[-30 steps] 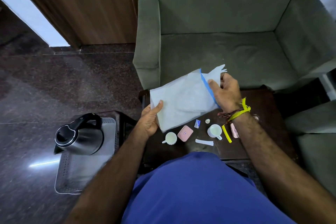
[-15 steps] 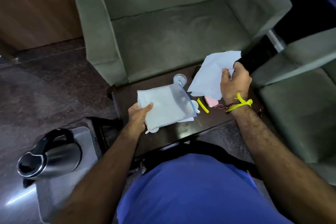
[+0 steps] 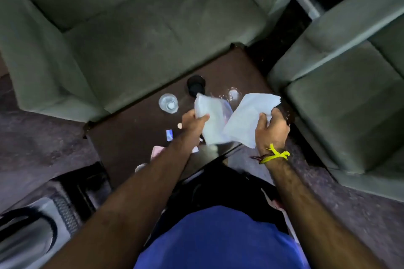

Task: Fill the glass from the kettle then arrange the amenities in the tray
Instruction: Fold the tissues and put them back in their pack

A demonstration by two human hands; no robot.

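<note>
My left hand (image 3: 193, 120) grips a clear zip pouch (image 3: 209, 116) with white contents, held over the dark table (image 3: 131, 137). My right hand (image 3: 271, 129) grips a white paper sheet (image 3: 247, 120) just right of the pouch. A clear glass (image 3: 168, 102) stands on the table's far side, left of a black round object (image 3: 196, 86). The steel kettle (image 3: 24, 238) sits on a grey tray (image 3: 63, 209) at the lower left, partly cut off. Small amenities lie on the table: a blue sachet (image 3: 169, 135), a pink packet (image 3: 157, 151), and a white cup (image 3: 141, 167) partly hidden by my left arm.
A green armchair (image 3: 131, 28) stands behind the table and a second green seat (image 3: 349, 94) to the right. Wet shiny spots (image 3: 233, 94) show on the table's far right part. Dark stone floor (image 3: 32, 137) lies to the left.
The view has swung right and down. Both hands have come closer together over the table, the sheet now overlapping the pouch. Earlier the sheet was drawn out of the pouch.
</note>
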